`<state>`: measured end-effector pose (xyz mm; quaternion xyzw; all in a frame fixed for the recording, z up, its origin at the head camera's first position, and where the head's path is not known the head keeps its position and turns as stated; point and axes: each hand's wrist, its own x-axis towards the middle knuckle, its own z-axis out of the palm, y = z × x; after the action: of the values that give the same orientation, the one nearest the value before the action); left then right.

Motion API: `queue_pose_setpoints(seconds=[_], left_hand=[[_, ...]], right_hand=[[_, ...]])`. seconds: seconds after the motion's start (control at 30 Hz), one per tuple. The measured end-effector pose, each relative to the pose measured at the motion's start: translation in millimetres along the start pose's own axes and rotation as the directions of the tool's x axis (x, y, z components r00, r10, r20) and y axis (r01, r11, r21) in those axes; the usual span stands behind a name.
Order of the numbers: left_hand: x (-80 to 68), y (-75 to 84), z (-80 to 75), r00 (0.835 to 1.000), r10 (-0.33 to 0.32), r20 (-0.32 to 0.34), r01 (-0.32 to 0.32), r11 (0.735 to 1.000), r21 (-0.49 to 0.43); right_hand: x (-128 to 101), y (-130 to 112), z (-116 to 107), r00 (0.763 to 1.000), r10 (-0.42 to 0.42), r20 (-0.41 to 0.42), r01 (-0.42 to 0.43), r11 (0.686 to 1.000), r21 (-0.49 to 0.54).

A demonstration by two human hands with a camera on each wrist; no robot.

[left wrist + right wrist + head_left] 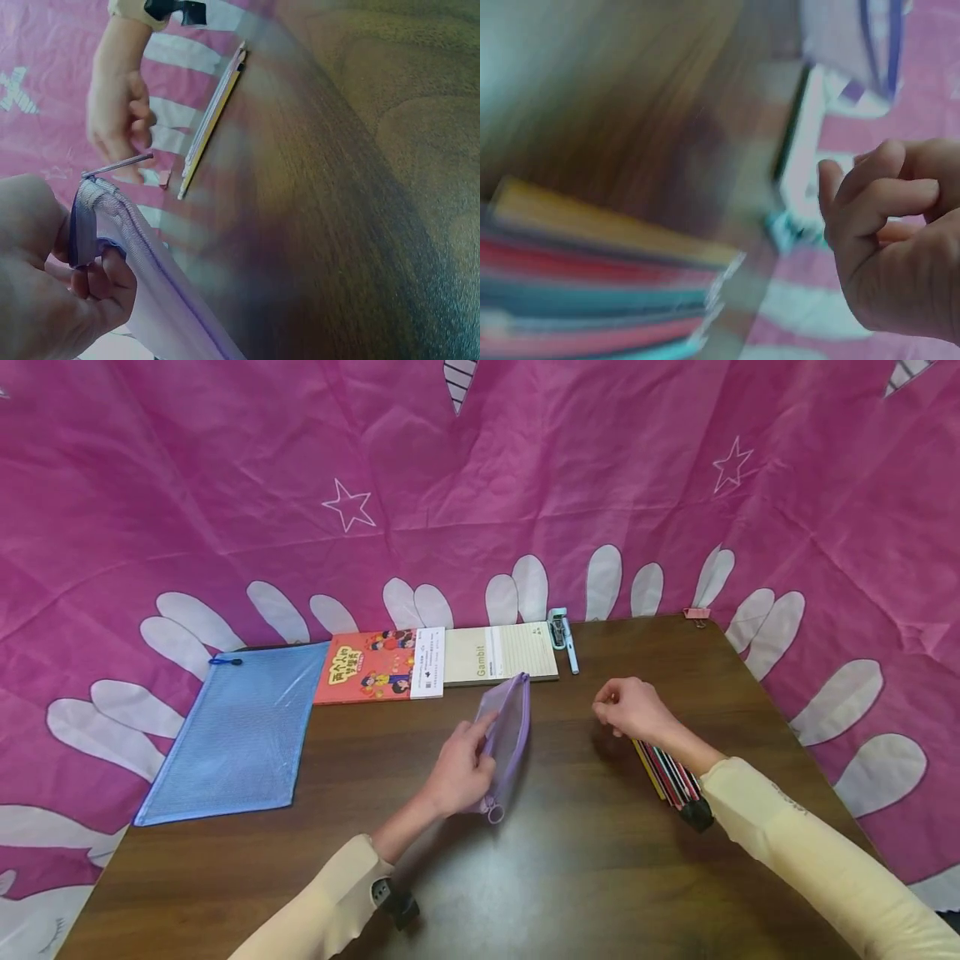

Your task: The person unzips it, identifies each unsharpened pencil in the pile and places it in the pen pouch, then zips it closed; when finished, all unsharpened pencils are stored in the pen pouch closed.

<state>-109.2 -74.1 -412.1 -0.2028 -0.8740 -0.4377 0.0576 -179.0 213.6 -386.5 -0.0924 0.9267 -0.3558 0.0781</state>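
Observation:
A purple mesh zipper pouch [491, 727] is held upright above the table by my left hand [459, 770], its mouth partly spread. In the left wrist view, the thumb and fingers pinch the pouch [161, 277] near one end of its zipper edge. My right hand [633, 706] hovers right of the pouch, apart from it, fingers loosely curled. Nothing shows between the fingers of this hand [892, 232] in the right wrist view. Under the right wrist lies a row of coloured pencils [666, 774], partly hidden by the forearm and blurred in the right wrist view.
A blue mesh zipper bag [232, 735] lies at the left. Along the back are a red-covered book [367, 668], a Gambit notebook [498, 656], a small light-blue case [557, 628] and a light-blue pen [572, 652]. A pink binder clip [697, 613] sits at the back right edge.

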Motion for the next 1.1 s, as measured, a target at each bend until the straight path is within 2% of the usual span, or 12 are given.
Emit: queue_pose_setpoints(seconds=[0.13, 0.3, 0.53, 1.1], left_hand=[[-1.8, -0.6, 2.0, 0.999, -0.010, 0.037, 0.010, 1.000, -0.007], [-2.8, 0.3, 4.0, 0.998, -0.016, 0.058, 0.018, 0.999, -0.029], [-2.6, 1.1, 5.9, 0.997, -0.003, 0.073, 0.004, 1.000, -0.021], [-3.1, -0.7, 9.3, 0.997, 0.011, 0.076, -0.010, 1.000, -0.009]], right_hand=[[-2, 25, -9, 0.999, 0.032, 0.043, -0.027, 0.992, -0.124], [-4, 37, -9, 0.995, 0.083, 0.063, -0.071, 0.983, -0.166], [-4, 40, -8, 0.989, 0.134, 0.068, -0.120, 0.975, -0.186], [2, 40, 1, 0.989, 0.142, 0.036, -0.127, 0.951, -0.283]])
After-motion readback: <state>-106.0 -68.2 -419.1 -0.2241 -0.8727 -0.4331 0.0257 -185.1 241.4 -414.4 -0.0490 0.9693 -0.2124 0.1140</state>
